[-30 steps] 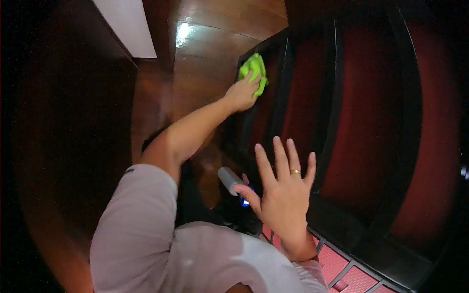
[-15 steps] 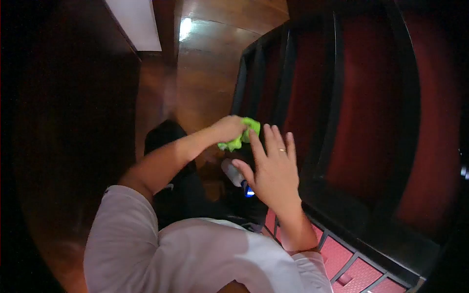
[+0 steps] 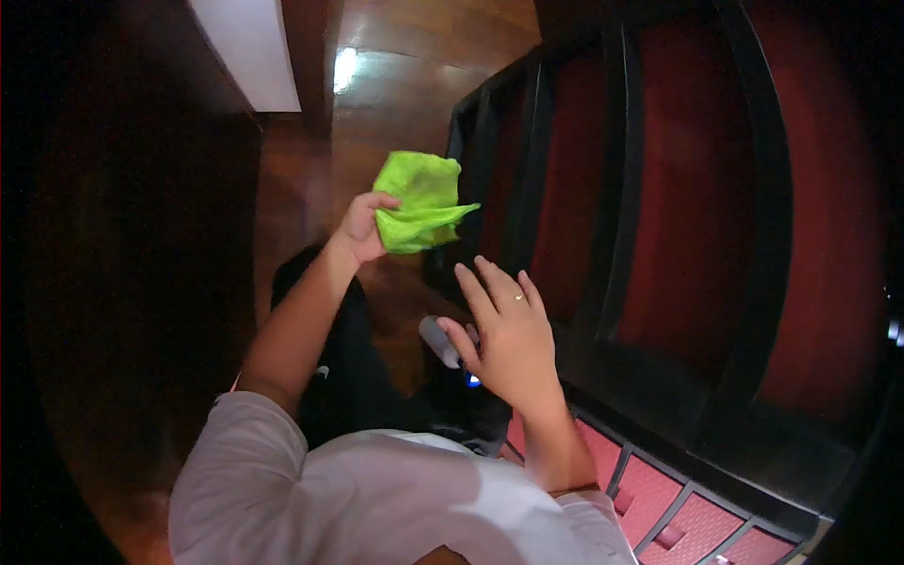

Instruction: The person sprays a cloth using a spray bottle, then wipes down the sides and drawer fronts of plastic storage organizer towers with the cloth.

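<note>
We hold a lime-green cloth (image 3: 414, 184) by its left edge, pinched in our left hand (image 3: 362, 228), thumb on top; it is loosely folded, one fold jutting to a pointed corner at right, a darker patch above

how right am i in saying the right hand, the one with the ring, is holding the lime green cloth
The holding hand is wrong: the head view shows the lime green cloth in the left hand. The right hand does wear the ring.

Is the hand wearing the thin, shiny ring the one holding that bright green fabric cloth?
No, the left hand holds the bright green fabric cloth, while the right hand, wearing the thin, shiny ring, is apart from it.
</note>
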